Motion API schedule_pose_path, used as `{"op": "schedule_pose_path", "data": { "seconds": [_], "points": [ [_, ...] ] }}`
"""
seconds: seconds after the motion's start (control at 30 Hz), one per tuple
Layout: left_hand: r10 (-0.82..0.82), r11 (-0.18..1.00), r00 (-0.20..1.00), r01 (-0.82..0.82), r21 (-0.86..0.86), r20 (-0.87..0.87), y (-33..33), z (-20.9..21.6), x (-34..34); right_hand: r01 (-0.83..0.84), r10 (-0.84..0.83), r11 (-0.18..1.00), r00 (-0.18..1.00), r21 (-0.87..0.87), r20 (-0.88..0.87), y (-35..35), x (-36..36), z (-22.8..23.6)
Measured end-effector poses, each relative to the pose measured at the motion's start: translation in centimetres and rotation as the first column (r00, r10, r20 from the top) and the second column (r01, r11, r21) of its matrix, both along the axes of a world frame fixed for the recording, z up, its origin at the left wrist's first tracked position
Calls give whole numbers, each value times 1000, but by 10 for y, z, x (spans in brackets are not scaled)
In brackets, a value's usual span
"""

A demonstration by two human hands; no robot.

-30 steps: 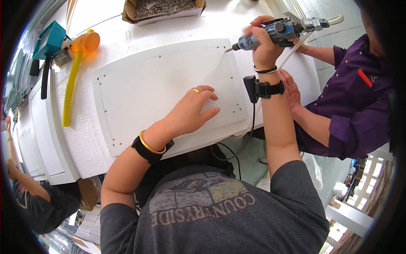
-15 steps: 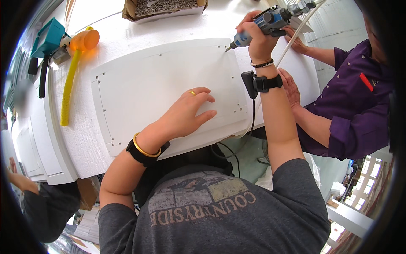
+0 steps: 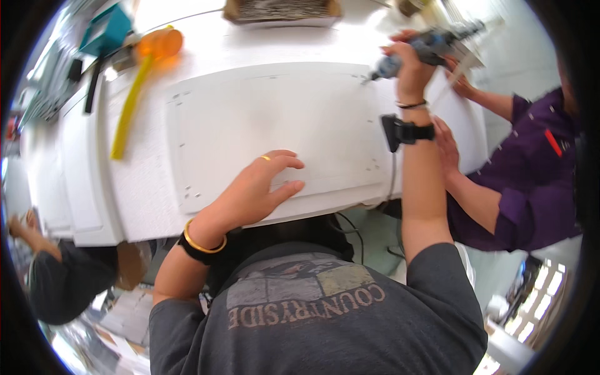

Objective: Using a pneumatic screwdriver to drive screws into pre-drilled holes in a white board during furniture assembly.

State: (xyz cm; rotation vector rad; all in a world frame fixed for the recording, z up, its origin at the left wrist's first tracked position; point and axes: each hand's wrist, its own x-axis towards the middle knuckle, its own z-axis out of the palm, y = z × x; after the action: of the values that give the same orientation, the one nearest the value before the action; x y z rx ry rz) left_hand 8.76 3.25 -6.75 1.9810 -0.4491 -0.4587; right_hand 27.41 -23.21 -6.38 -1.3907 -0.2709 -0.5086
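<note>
My right hand (image 3: 409, 70) is closed around a blue and grey power screwdriver (image 3: 431, 46), held nearly level with its bit pointing left. The bit is at the far right corner of a white panel (image 3: 275, 125); blur hides whether it touches a screw there. Small screws (image 3: 192, 193) are dotted near the panel's edges. My left hand (image 3: 257, 186) hovers over or rests lightly on the panel's near part, fingers apart and curved, holding nothing.
An orange-headed mallet (image 3: 159, 47) with a yellow handle and a teal tool (image 3: 105, 31) lie at the left. A cardboard box of screws (image 3: 281, 11) stands at the far side. At right, a co-worker in a purple shirt (image 3: 519, 175) has hands by the panel.
The whole view has shifted, so the panel sits further right. My left hand has drawn left and nearer across the panel. My right hand keeps the screwdriver at the far right corner.
</note>
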Motion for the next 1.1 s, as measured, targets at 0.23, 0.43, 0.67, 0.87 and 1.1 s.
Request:
{"op": "schedule_pose_path", "data": {
  "seconds": [0.23,0.43,0.67,0.87,1.1],
  "points": [
    [104,994,993,-101,-42,61,18,-17,-27,-121,116,989,992,-88,-57,-48,-12,20],
    [69,997,995,-68,-20,76,12,3,-41,-267,267,960,964,83,8,24,-106,57],
    [22,993,896,32,-112,444,-18,46,-68,-502,595,768,789,398,-151,75,-237,25],
    [3,970,993,25,-242,115,-26,4,-114,-550,607,794,702,257,-372,80,-294,0],
    [-99,991,951,121,-57,292,26,-21,-141,-926,568,361,312,-111,-761,46,-334,-22]
  ]
}}
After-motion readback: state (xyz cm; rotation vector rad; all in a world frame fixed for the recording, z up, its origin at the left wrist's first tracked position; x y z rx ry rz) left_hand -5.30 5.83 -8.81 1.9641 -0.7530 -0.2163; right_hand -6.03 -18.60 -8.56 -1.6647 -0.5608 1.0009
